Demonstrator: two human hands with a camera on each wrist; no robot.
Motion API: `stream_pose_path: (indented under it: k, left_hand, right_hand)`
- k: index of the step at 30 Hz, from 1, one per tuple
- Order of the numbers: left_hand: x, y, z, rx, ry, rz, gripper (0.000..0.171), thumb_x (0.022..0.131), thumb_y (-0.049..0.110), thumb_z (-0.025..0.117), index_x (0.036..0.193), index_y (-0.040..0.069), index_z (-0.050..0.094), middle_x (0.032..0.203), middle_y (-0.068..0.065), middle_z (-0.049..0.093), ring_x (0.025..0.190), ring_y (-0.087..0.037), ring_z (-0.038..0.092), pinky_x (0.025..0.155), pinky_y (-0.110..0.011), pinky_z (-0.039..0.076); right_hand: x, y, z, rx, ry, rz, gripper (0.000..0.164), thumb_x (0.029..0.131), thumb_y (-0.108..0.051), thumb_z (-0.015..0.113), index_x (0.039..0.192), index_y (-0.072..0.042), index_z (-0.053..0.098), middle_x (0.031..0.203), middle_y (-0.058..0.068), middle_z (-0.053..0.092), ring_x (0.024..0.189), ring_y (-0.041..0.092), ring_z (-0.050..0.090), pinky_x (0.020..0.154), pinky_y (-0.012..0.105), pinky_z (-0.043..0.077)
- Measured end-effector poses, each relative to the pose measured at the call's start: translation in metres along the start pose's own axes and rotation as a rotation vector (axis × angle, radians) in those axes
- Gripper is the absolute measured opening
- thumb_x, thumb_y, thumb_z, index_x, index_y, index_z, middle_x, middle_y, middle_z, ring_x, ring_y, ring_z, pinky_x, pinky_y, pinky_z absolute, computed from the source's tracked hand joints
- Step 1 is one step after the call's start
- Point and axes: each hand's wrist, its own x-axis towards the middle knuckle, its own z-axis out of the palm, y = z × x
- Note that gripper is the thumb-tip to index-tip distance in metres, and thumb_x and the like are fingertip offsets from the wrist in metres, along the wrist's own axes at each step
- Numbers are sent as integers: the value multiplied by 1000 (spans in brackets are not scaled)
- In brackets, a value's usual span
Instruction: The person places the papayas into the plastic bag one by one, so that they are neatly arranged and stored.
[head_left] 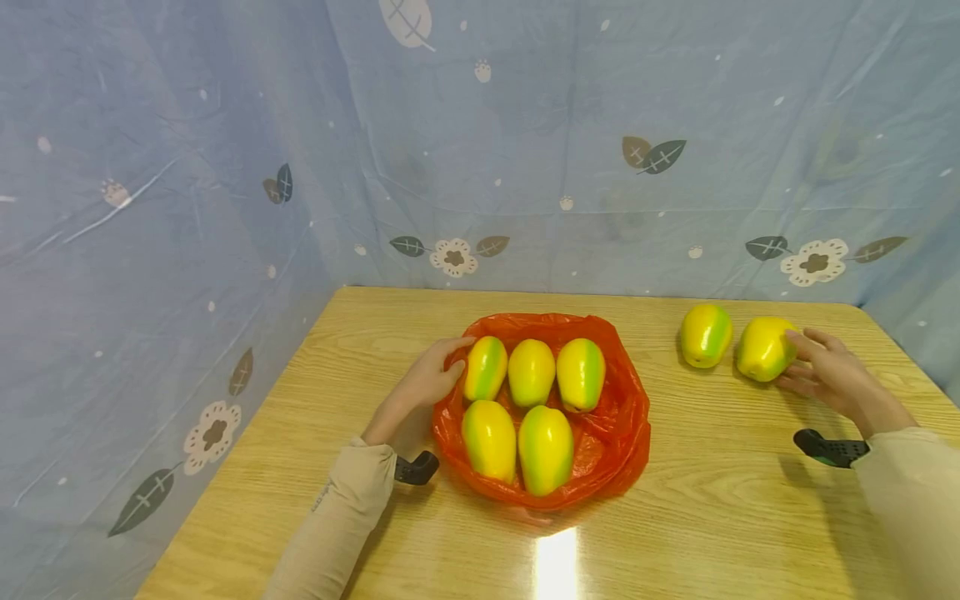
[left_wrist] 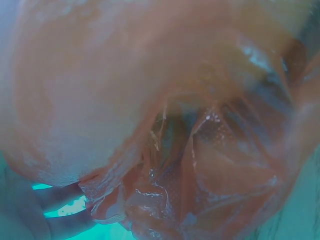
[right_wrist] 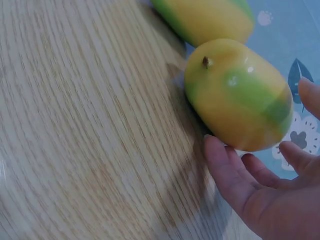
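A red plastic bag (head_left: 633, 417) lies spread open on the table, with several yellow-green mangoes (head_left: 545, 450) inside it. At its left rim, my left hand (head_left: 423, 379) grips the bag's edge between thumb and fingers. The left wrist view is mostly filled by crinkled bag plastic (left_wrist: 220, 165) and blurred. My right hand (head_left: 832, 375) is beside the outer of two loose mangoes, its fingers spread around the right side of that mango (right_wrist: 240, 95). Fingertips (right_wrist: 215, 145) come very close to its skin; contact is unclear. The second loose mango (head_left: 707, 335) sits just left of it.
The wooden table (head_left: 712, 508) meets a blue patterned curtain (head_left: 525, 167) along its back and left sides. Dark devices (head_left: 828, 448) are worn at both wrists. Light reflects off the table near its front.
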Motion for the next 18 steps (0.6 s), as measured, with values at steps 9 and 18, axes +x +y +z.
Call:
stream_pose_path:
  k: [9, 18]
  left_hand:
    - [1, 2, 1, -4, 1, 2, 41, 95, 1, 51, 136, 0, 51, 135, -21, 49, 128, -35, 41, 108, -47, 30]
    - [1, 3, 1, -24, 1, -10, 41, 95, 2, 51, 136, 0, 50, 136, -21, 48, 129, -36, 40, 108, -47, 29]
  right_hand:
    - [0, -1, 3, -5, 7, -8, 95, 98, -36, 46, 140, -5, -34, 133, 39, 8, 76, 5, 62, 77, 35, 56]
    - [-6, 4, -1, 65, 20, 9, 96, 98, -32, 49, 140, -10, -34, 145, 37, -13, 75, 5, 63, 79, 37, 55]
